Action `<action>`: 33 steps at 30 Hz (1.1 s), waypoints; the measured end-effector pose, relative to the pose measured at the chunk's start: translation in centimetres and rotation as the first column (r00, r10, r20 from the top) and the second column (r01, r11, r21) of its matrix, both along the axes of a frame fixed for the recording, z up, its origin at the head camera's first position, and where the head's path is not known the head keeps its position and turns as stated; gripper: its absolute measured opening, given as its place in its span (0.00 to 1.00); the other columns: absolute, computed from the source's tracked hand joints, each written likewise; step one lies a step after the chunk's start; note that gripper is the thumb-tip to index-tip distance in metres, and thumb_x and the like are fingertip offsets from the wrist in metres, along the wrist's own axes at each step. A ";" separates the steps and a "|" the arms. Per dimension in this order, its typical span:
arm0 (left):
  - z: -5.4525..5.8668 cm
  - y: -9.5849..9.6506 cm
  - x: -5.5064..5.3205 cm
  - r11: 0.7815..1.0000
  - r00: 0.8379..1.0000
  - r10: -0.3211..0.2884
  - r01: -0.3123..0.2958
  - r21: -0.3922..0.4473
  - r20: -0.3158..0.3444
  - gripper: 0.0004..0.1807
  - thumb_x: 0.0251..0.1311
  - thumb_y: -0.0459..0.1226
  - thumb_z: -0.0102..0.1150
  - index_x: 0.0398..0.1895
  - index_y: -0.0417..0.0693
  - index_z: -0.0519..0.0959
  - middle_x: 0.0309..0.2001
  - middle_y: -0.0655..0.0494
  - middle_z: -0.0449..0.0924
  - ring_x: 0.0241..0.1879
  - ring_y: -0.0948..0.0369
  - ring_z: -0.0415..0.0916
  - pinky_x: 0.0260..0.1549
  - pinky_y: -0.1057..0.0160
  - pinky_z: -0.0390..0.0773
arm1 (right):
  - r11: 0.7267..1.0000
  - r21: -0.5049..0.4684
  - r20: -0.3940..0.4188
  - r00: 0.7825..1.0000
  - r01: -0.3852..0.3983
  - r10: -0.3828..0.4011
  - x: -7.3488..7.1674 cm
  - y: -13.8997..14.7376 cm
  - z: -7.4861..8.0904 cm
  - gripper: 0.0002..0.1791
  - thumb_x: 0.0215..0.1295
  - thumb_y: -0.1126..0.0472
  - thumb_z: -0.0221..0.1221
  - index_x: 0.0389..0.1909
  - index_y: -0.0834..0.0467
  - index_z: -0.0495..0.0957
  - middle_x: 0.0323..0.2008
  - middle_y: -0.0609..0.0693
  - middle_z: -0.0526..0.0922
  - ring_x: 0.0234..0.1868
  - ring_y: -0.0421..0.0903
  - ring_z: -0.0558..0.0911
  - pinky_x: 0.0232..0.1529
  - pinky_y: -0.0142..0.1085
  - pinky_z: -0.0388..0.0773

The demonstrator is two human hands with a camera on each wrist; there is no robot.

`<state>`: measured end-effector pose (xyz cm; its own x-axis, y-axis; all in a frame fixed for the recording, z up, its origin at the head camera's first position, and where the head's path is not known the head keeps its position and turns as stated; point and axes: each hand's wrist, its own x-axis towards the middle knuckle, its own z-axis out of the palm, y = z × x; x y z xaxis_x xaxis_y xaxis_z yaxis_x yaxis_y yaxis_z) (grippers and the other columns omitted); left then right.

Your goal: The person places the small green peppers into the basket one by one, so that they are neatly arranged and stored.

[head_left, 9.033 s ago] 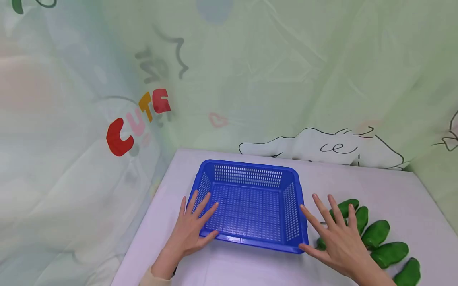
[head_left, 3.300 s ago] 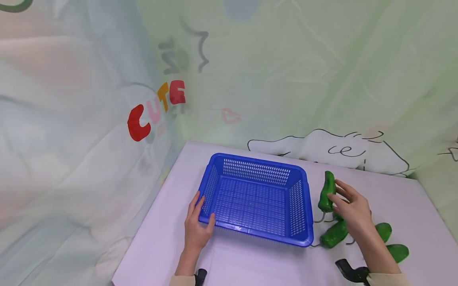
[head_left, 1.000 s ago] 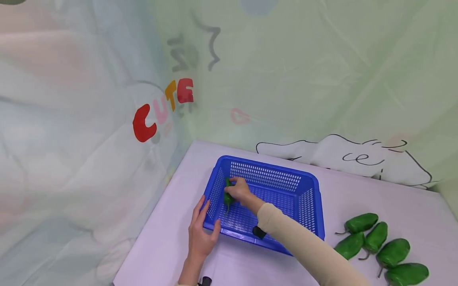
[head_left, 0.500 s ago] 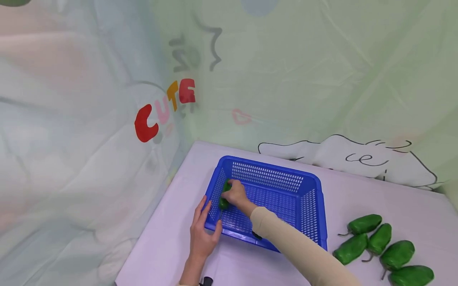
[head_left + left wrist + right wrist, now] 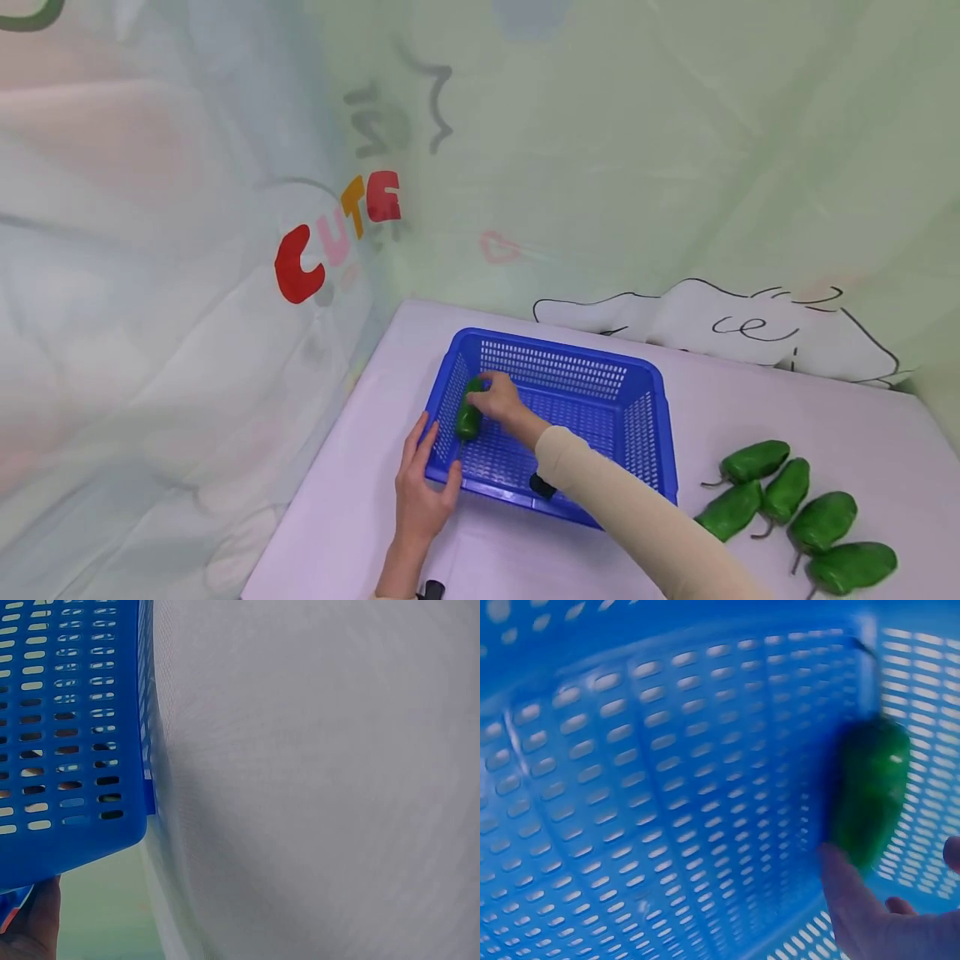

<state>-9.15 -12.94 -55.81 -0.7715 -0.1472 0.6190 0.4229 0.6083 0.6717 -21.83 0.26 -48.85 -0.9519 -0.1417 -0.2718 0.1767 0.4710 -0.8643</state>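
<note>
In the head view a blue plastic basket [image 5: 570, 354] with slotted walls stands on the table. A green pepper [image 5: 468, 422] lies in it along the left wall, its stem toward the near side. My right hand [image 5: 501, 398] is over the pepper's far end; in the right wrist view a fingertip [image 5: 838, 859] is right at that end of the pepper [image 5: 874, 787], and another finger is spread apart from it. My left hand [image 5: 422, 496] rests against the basket's near left corner with fairly straight fingers along the side and the thumb at the front.
Several green peppers [image 5: 823, 521] lie in a group on the white-covered table [image 5: 735, 404], right of the basket. My right sleeve [image 5: 637, 521] crosses the basket's front rim. A printed cloth wall [image 5: 637, 167] stands behind and at the left.
A pepper my right hand held over the table at the right has been carried into the basket. It now lies at the left wall, more exposed as my right fingers loosen and draw back.
</note>
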 end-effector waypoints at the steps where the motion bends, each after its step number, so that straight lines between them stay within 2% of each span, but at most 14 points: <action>1: 0.0 -0.1 0.0 1.000 1.000 0.003 -0.003 -0.003 -0.002 0.34 0.51 0.36 0.66 0.64 0.34 0.73 0.69 0.42 0.66 0.66 0.45 0.68 0.66 0.70 0.60 | 1.000 -0.019 0.017 1.000 -0.001 0.001 0.0 0.2 0.4 0.32 0.60 0.66 0.61 0.65 0.72 0.67 0.57 0.70 0.75 0.56 0.62 0.78 0.53 0.51 0.79; 6: 0.0 -0.4 0.0 1.000 1.000 0.010 -0.010 0.004 -0.022 0.34 0.51 0.36 0.65 0.63 0.33 0.73 0.68 0.41 0.67 0.66 0.45 0.68 0.66 0.71 0.60 | 0.991 -0.132 0.109 0.994 0.014 0.000 0.3 1.3 2.1 0.32 0.62 0.62 0.59 0.67 0.67 0.67 0.63 0.68 0.71 0.63 0.65 0.71 0.55 0.64 0.73; 13: 0.0 -0.4 0.3 1.000 1.000 0.004 -0.004 0.014 -0.010 0.33 0.52 0.36 0.66 0.63 0.33 0.73 0.68 0.40 0.67 0.65 0.44 0.68 0.66 0.73 0.59 | 0.983 -0.182 0.142 0.988 -0.029 0.056 0.9 3.0 3.6 0.34 0.60 0.63 0.59 0.68 0.67 0.65 0.63 0.69 0.70 0.60 0.67 0.74 0.52 0.60 0.77; 21: 0.2 -0.2 0.3 1.000 1.000 -0.005 0.005 0.023 0.005 0.33 0.52 0.36 0.66 0.63 0.32 0.73 0.68 0.40 0.67 0.66 0.45 0.67 0.67 0.72 0.57 | 0.979 -0.185 0.097 0.990 -0.084 0.103 1.7 5.6 6.8 0.31 0.66 0.64 0.54 0.70 0.64 0.63 0.61 0.66 0.74 0.61 0.64 0.73 0.54 0.56 0.77; 26: 0.3 0.0 0.4 1.000 1.000 -0.005 0.004 0.027 0.009 0.33 0.52 0.36 0.65 0.63 0.33 0.73 0.68 0.40 0.66 0.66 0.44 0.66 0.67 0.73 0.57 | 0.975 -0.190 0.084 0.988 -0.111 0.129 2.5 7.8 8.7 0.31 0.68 0.65 0.52 0.72 0.63 0.60 0.64 0.68 0.70 0.64 0.65 0.71 0.55 0.54 0.77; 33: 0.5 0.4 0.6 0.999 1.000 -0.018 0.018 0.038 0.009 0.33 0.52 0.36 0.65 0.63 0.32 0.73 0.69 0.42 0.66 0.67 0.45 0.66 0.67 0.73 0.56 | 0.982 -0.156 0.021 0.993 -0.111 0.116 4.1 12.3 10.2 0.30 0.73 0.63 0.50 0.73 0.63 0.59 0.66 0.69 0.67 0.65 0.65 0.71 0.54 0.53 0.78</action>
